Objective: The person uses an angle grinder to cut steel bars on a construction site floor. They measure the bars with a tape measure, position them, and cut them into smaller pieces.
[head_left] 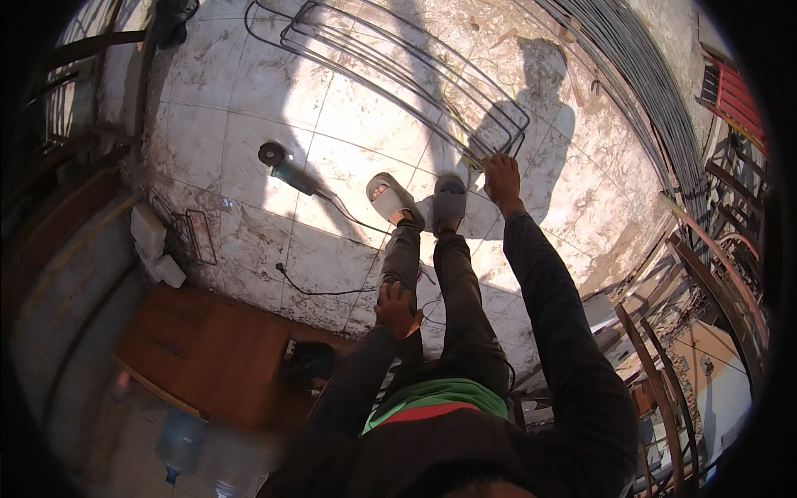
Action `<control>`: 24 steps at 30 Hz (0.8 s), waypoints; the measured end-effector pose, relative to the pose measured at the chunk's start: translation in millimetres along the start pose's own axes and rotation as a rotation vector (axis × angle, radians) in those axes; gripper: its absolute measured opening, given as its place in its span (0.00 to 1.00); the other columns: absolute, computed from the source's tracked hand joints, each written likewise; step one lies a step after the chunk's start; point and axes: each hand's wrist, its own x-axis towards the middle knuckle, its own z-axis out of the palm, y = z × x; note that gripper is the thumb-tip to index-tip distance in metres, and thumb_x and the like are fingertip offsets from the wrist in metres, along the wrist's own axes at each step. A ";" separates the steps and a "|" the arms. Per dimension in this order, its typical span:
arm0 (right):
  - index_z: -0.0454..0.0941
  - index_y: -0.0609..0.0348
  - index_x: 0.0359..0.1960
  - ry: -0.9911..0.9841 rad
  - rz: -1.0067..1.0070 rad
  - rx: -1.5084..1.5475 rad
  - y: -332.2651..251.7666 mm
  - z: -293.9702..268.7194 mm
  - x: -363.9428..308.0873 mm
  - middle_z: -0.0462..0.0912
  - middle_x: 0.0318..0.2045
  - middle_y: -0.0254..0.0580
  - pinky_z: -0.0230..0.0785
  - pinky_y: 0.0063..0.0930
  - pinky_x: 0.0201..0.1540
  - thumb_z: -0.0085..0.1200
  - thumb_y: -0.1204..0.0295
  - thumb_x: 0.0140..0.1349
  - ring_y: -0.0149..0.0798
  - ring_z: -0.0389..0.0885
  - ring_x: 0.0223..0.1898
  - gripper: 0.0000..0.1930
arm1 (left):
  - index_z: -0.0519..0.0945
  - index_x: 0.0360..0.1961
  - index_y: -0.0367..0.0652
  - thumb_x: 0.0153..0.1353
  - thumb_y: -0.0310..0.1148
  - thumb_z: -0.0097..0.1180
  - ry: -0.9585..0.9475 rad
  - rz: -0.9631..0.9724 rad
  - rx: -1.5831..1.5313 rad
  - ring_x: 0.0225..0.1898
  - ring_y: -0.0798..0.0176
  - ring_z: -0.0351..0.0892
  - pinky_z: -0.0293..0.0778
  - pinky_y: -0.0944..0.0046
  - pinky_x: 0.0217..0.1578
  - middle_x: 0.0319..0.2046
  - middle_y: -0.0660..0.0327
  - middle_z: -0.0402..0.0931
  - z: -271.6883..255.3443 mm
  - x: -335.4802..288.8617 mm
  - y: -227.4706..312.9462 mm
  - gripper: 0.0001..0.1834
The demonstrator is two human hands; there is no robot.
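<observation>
Out in front, my right hand [502,181] reaches down to the near corner of several bent metal rods [374,79], long narrow loops lying on the floor. Its fingers are closed around the rod ends there; the exact grip is partly hidden by the hand. My left hand [396,310] rests on my left leg near the knee with its fingers apart, holding nothing. Both my feet, in grey slides [449,202], stand just short of the rods. Left of them an angle grinder [290,177] with a dark disc lies on the tiles, its cord running toward my legs.
A thick bundle of long straight rods [635,70] curves along the right side. Metal pieces and a red slatted frame [737,101] lie beyond it. A brown wooden desk [199,344] stands at the lower left, with a blue water bottle [180,440] below. A black cord [320,291] crosses the tiles.
</observation>
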 end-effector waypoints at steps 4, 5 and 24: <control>0.80 0.49 0.41 -0.163 0.195 0.301 -31.3 -59.6 -70.2 0.79 0.44 0.40 0.64 0.41 0.55 0.59 0.70 0.53 0.47 0.73 0.52 0.12 | 0.70 0.56 0.45 0.53 0.52 0.59 -0.248 0.030 -0.042 0.67 0.33 0.43 0.64 0.31 0.53 0.66 0.50 0.52 10.1 -14.1 -1.3 0.33; 0.80 0.50 0.41 -0.230 0.275 0.344 -40.8 -89.3 -92.4 0.79 0.43 0.42 0.67 0.42 0.52 0.59 0.70 0.54 0.49 0.74 0.51 0.12 | 0.70 0.57 0.44 0.55 0.50 0.58 -0.208 0.249 0.074 0.67 0.32 0.46 0.64 0.38 0.56 0.65 0.48 0.54 53.9 -15.2 -30.0 0.32; 0.64 0.73 0.46 -0.678 0.469 0.919 -134.7 -228.3 -237.6 0.76 0.43 0.61 0.70 0.39 0.45 0.51 0.42 0.59 0.47 0.78 0.45 0.38 | 0.82 0.38 0.40 0.57 0.47 0.52 -0.129 -0.115 -0.279 0.41 0.43 0.81 0.75 0.50 0.43 0.38 0.46 0.80 -36.1 -162.0 -145.3 0.21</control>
